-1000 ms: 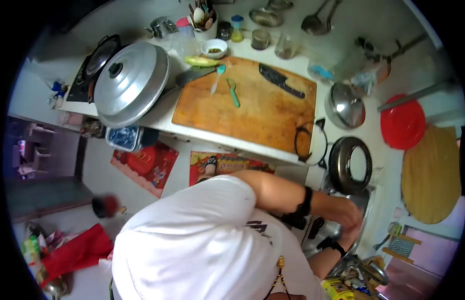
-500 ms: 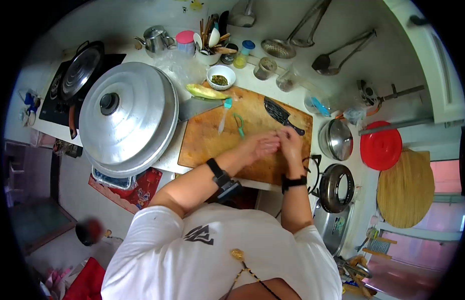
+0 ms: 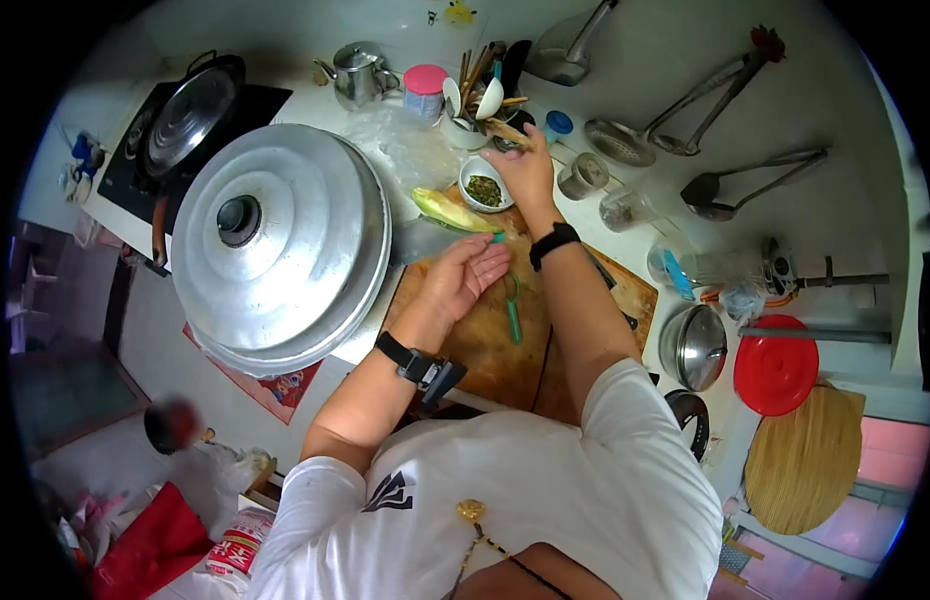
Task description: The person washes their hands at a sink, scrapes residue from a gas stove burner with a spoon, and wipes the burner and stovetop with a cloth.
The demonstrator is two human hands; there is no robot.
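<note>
My left hand (image 3: 469, 276) is over the cutting board (image 3: 465, 345), palm turned up and fingers stretched. Its fingertips are close to the teal head of a small brush (image 3: 498, 238), whose handle is mostly hidden. Beside it lies a green peeler (image 3: 513, 315). My right hand (image 3: 528, 172) reaches past a white bowl (image 3: 484, 186) of chopped green food. Its thumb and fingers are spread around a dark-lidded jar (image 3: 522, 119) at the back; whether they touch it I cannot tell. A pale green peeled vegetable piece (image 3: 444, 209) lies left of the bowl.
A large lidded aluminium steamer (image 3: 275, 240) fills the left side. Behind stand a utensil holder (image 3: 463, 133), a pink-lidded tub (image 3: 425, 90) and a kettle (image 3: 359, 75). A black knife (image 3: 598, 268) is partly hidden under my right forearm. Ladles (image 3: 620, 143) hang on the wall.
My hands have come apart from each other. The right moved far back to the jar; the left moved leftward beside the brush. The camera view has shifted.
</note>
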